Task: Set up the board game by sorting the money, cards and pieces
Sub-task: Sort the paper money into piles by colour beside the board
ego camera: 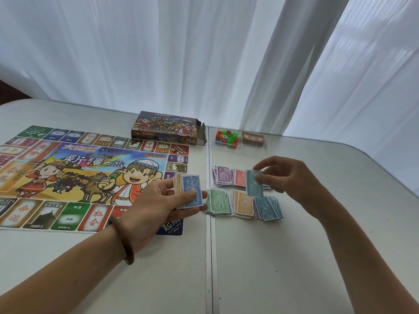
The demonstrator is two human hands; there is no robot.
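Head view: the left grip (158, 200) is curled round a small stack of notes (190, 191), blue one on top, thumb across its lower edge, over the right edge of the game board (68, 177). A bracelet (123, 239) sits on that wrist. The right grip (288, 177) pinches a single blue note (254, 184) by its top end between thumb and fingertips. The note hangs nearly upright above the sorted money, just above and left of the blue pile (268, 208).

Five piles lie on the worktop (294, 257) between the two grips: purple pile (223, 176) and red pile (240, 177) behind, green pile (217, 201), orange pile (243, 203) and the blue one in front. Farther back sit coloured pieces (226, 137) and a card deck (253, 138), side by side, beside the open box (167, 130).
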